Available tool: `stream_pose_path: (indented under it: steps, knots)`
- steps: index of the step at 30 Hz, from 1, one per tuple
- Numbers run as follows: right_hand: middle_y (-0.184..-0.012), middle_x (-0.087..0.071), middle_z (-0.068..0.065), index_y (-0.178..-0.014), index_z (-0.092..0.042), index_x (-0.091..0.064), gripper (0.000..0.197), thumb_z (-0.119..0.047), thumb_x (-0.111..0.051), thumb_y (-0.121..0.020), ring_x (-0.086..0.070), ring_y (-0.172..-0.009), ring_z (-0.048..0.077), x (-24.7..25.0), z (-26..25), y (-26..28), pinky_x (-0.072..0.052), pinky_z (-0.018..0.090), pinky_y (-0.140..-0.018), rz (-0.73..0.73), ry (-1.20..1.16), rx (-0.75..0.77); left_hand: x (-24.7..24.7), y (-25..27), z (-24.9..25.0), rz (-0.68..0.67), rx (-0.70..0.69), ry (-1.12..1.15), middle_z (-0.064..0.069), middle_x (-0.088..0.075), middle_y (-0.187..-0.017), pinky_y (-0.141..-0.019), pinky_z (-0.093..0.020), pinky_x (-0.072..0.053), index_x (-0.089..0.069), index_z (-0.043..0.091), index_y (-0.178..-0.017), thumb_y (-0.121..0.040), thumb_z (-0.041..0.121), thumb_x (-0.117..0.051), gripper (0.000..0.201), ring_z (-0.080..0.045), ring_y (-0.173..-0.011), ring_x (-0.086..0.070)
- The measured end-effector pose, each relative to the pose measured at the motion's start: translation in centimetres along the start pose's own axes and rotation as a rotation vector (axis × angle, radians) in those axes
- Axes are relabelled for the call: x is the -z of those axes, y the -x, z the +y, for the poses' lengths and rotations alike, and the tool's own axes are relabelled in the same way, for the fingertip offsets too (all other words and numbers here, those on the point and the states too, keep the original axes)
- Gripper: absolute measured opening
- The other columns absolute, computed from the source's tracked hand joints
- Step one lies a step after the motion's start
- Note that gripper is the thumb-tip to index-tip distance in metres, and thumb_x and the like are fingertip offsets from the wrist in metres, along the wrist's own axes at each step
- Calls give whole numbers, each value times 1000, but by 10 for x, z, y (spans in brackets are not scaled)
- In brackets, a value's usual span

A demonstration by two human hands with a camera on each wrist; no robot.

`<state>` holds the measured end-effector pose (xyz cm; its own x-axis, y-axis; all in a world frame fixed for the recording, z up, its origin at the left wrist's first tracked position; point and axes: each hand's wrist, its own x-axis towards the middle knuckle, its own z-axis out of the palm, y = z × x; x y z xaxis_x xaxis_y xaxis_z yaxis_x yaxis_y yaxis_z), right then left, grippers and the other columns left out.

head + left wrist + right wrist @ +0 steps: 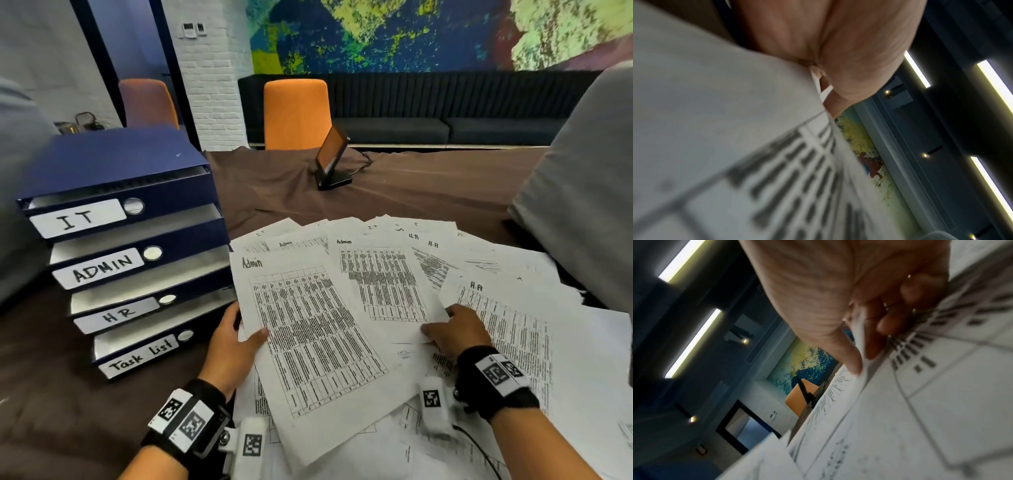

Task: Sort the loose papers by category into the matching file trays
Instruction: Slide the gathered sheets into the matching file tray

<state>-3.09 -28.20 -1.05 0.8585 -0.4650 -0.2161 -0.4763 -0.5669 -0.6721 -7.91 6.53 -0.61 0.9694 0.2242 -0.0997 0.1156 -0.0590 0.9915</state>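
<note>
At six o'clock, nearest the body, the left hand (pixel 233 346) pinches an Admin sheet (pixel 315 335) by its left edge, thumb on top and fingers beneath. At four o'clock the right hand (pixel 452 329) has thumb and curled fingers nipping the lower corner of a second Admin sheet (pixel 380 284). To do this well, I judge, square both sheets together before lifting, then feed them flat into the ADMIN tray (pixel 137 253) at ten o'clock. The loose papers (pixel 507 274) fan out toward two o'clock; the brown tablecloth (pixel 428 185) beyond offers open room, bar the small stand (pixel 332 164) at twelve.
</note>
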Motion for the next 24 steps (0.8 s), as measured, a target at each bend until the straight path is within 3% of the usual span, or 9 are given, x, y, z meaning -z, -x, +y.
stream_pose_path:
  steps: [3,5,6,8,12,17,20,22,24]
  knots:
    - [-63,-70,15,-86,-1,-70,8,-8,-67,-85,-69,-60,32,1,2,-2,-60,45,-62,43,-253,1,-3,1,-1,-17,-9,-15,15,-67,-116,-95,-45,-54,-16,44,-155,-91,-5,-64,94,-16,-106,-68]
    - [-67,-70,17,-86,1,-70,7,-5,-65,-87,-68,-58,31,8,0,-2,-62,47,-61,51,-411,-32,-4,-2,-3,-12,-18,-72,8,-66,-125,-102,-48,-51,-41,43,-146,-92,-3,-65,75,-18,-112,-66]
    - [-72,-70,16,-87,1,-69,6,-3,-65,-88,-68,-62,31,12,-1,-1,-62,45,-63,54,-509,-50,-5,-3,-4,-12,-20,-101,5,-67,-126,-104,-48,-50,-59,43,-131,-92,-1,-65,59,-19,-114,-66]
    - [-81,-67,13,-91,-5,-63,6,1,-62,-91,-68,-70,29,23,-6,4,-62,34,-65,73,-762,-70,-6,-5,-6,-24,3,-98,1,-70,-122,-103,-47,-51,-74,39,-104,-93,0,-64,42,-20,-110,-68]
    - [-92,-65,10,-90,-5,-59,10,5,-60,-93,-66,-76,23,38,-10,8,-60,22,-59,141,-1060,-46,-12,-7,-7,-67,71,-42,-3,-67,-127,-90,-34,-58,-72,26,-113,-96,-5,-57,38,-19,-105,-70]
    - [-93,-65,10,-85,-5,-63,11,1,-59,-94,-65,-76,20,53,-4,13,-57,18,-55,194,-1078,24,-24,-12,-4,-80,111,-27,-2,-64,-130,-92,-34,-57,-70,23,-122,-93,-13,-51,50,-16,-105,-68]
    - [-92,-63,10,-82,-7,-58,16,3,-58,-94,-65,-68,17,66,-2,21,-57,17,-53,190,-1126,39,-33,-14,1,-43,110,-8,0,-65,-125,-90,-24,-54,-71,21,-120,-94,-4,-56,39,-10,-101,-67]
    - [-91,-65,11,-85,-5,-58,12,3,-59,-94,-65,-64,14,70,0,26,-57,18,-53,126,-1145,28,-39,-17,3,-12,138,98,-6,-69,-123,-104,-33,-48,-72,10,-117,-94,8,-65,24,-17,-111,-66]
    - [-93,-68,13,-92,-1,-62,2,-2,-62,-94,-66,-67,17,66,1,34,-56,19,-53,5,-1047,20,-44,-21,3,-6,187,225,-10,-73,-115,-106,-43,-47,-73,5,-114,-91,26,-71,31,-24,-108,-69]
